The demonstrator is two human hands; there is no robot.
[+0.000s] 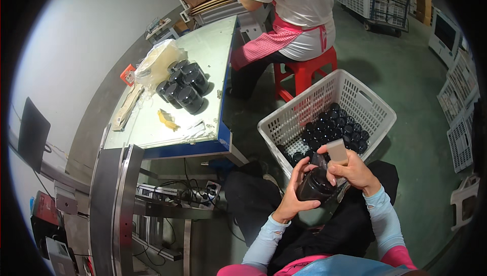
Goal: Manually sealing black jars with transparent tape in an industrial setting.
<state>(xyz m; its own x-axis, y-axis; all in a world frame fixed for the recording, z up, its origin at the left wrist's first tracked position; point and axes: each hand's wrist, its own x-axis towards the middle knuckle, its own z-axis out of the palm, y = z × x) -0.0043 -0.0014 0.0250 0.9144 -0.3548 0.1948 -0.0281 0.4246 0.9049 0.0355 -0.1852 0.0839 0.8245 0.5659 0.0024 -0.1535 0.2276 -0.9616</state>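
Observation:
Over my lap, my left hand [292,199] is wrapped around a dark, glossy round jar [315,187]. My right hand [359,173] grips a pale, flat-ended block [337,151] that sticks up from the fist, and its fingertips come close to the jar's upper side. A small dark piece [319,160] shows between the two hands; its kind cannot be made out. Just beyond them stands a white slatted plastic crate [373,93], partly filled with several small black round pieces [335,124] that look like caps or small jars.
At the left is a pale-topped table [205,53] with several black jars [188,98], a clear plastic bag [161,63] and a yellow scrap [167,120]. Another person [302,17] sits on a red stool [306,68] ahead. Cables [187,190] hang under the table.

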